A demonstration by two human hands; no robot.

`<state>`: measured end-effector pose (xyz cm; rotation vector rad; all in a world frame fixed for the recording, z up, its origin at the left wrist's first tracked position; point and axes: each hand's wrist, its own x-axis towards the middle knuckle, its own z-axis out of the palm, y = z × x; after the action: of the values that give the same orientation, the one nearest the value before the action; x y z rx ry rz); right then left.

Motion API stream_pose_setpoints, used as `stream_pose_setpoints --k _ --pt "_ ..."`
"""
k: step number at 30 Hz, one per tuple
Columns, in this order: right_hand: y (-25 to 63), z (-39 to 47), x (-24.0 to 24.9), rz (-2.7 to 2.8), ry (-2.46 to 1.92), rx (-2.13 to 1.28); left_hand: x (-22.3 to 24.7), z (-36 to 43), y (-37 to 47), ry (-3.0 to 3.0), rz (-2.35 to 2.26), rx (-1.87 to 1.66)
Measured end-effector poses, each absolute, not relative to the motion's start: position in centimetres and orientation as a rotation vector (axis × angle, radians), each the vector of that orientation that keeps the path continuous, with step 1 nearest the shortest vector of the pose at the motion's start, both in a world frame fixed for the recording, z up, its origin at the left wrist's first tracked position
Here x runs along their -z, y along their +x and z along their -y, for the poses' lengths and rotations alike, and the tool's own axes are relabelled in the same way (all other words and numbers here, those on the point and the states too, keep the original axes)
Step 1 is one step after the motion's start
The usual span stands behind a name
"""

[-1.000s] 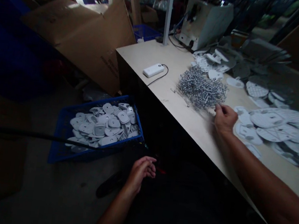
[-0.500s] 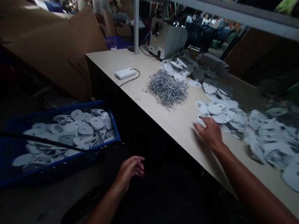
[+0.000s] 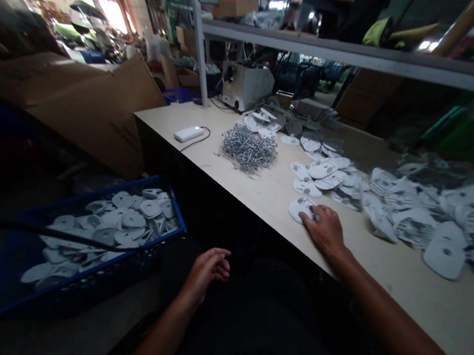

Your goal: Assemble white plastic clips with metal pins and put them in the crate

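Note:
My right hand [image 3: 324, 228] is at the table's near edge, its thumb and fingers closed on the edge of a white plastic plate-like piece [image 3: 300, 208] with a grey slot. That piece rests on the table, in front of a loose pile of similar white pieces [image 3: 329, 171]. My left hand [image 3: 208, 271] hovers over my lap, its fingers loosely bent with nothing seen in them. To the left of the white pile lies a heap of thin metal pins or screws [image 3: 248, 147].
On the floor at left stands a blue crate [image 3: 179, 216] filled with white pieces [image 3: 127, 218]. The table [image 3: 226, 191] also bears a white power bank [image 3: 188, 133] with a cable and a grey machine [image 3: 247, 85]. A shelf beam [image 3: 324, 47] crosses above. Cardboard [image 3: 110, 108] leans behind the crate.
My right hand has drawn a white piece out from the pile toward the table's near edge. My left hand stays in place. The camera view has tilted up.

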<state>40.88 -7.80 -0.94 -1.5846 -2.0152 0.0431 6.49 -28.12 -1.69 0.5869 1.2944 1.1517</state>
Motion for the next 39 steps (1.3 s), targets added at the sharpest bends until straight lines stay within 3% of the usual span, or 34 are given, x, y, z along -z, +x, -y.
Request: stream_pose_setpoints --k 11,20,26,39 --pt "40.0 5.6 -0.1 2.113 -1.349 -0.194 1.7 28.3 7.5 0.671 -1.349 -1.099" --pt "50.3 2.4 -2.8 1.668 -1.572 0.032 2.7 28.9 6.2 0.608 -1.482 -1.069" --pt "53.8 -3.0 -2.9 1.491 -1.759 -0.129 1.2 26.8 8.1 0.647 -1.441 -0.983" --pt "55.2 -2.3 -2.9 1.170 -1.413 -0.453 0.0 23.8 9.8 0.697 -1.420 -0.823"
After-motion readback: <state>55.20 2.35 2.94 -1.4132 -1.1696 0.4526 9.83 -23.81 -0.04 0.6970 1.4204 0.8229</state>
